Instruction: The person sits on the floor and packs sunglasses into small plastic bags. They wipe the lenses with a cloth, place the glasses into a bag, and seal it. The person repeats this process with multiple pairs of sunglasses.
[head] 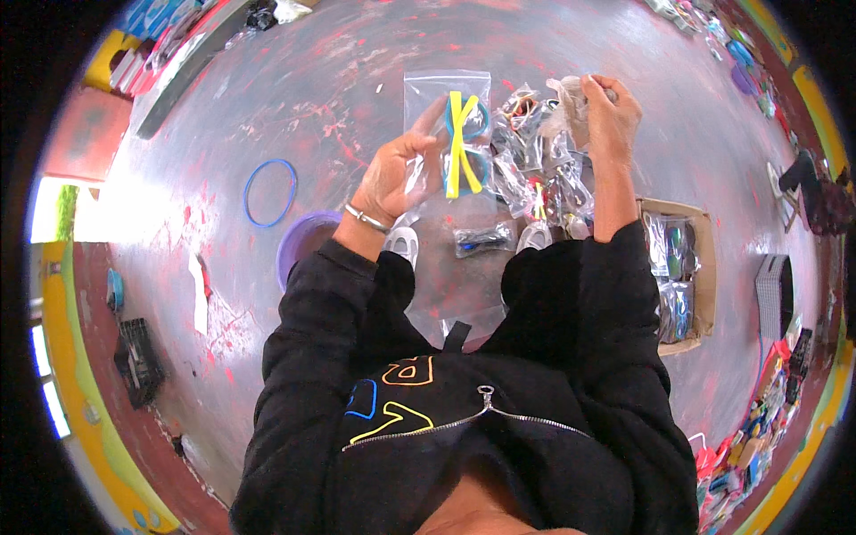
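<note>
My left hand point(401, 170) holds up a clear zip-lock plastic bag point(418, 93), its thumb and fingers around the left side. In the bag are glasses with blue round frames and crossed yellow temples point(457, 147). To the right, my right hand point(612, 110) grips a crumpled, pale translucent cloth or plastic piece point(570, 110). Just below and left of that hand lies a heap of clear bags with glasses point(528, 154) on the floor. Another bagged item point(484, 241), dark with a blue part, lies between my shoes.
A cardboard box point(705, 281) of bagged glasses stands by my right leg. A purple basin point(291, 247) is at the left, with a blue ring point(249, 194) beyond it. Assorted goods point(745, 455) line the right wall; a black bag point(138, 364) lies at the left wall.
</note>
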{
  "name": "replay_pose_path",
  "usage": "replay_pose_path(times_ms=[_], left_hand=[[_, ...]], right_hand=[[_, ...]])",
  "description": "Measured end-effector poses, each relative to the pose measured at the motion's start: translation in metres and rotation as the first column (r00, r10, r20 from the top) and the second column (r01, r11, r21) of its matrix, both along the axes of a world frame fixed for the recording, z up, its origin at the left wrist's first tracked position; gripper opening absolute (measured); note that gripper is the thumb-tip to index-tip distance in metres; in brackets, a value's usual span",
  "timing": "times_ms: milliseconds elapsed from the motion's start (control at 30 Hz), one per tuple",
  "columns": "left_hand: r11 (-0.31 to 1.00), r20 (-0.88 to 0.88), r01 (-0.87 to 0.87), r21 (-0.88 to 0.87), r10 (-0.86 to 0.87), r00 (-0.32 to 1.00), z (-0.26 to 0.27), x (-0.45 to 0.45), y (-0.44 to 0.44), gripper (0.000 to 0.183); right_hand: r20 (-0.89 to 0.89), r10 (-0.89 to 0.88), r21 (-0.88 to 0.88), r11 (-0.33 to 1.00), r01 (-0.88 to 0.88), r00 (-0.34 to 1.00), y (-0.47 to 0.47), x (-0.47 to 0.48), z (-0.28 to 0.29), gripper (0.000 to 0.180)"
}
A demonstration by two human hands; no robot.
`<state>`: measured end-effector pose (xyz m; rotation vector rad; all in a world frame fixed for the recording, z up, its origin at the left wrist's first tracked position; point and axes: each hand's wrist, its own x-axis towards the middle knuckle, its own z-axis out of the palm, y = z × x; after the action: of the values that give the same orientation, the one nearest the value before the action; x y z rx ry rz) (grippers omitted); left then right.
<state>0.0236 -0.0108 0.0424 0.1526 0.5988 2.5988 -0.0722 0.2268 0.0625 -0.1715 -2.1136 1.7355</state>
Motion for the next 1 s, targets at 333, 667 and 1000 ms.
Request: replay_pose_path(times_ms=[333, 667, 1000], left_hand=[[0.612, -0.534, -0.457, -0.646, 0.066, 0.843, 0.011, 0.01, -0.009, 0.046], [0.954, 0.114, -0.245, -0.174, 0.267, 0.957, -0.006, -0.005, -0.001, 0.039], [0.434, -0.521, -0.63, -0.643, 0.355, 0.776, -0.058, -0.039, -0.063, 0.017]], right_hand=[[-0.184, 0.558, 0.619, 0.705, -0.346, 0.809, -0.077, 0.057, 0.0, 0.012], [-0.297, 0.312, 0.317, 0.924, -0.215, 0.903, -0.091, 0.066, 0.012, 0.014], [0.011, 0.754, 0.464, 0.578, -0.671, 0.657, -0.086, 0.096, 0.018, 0.021]])
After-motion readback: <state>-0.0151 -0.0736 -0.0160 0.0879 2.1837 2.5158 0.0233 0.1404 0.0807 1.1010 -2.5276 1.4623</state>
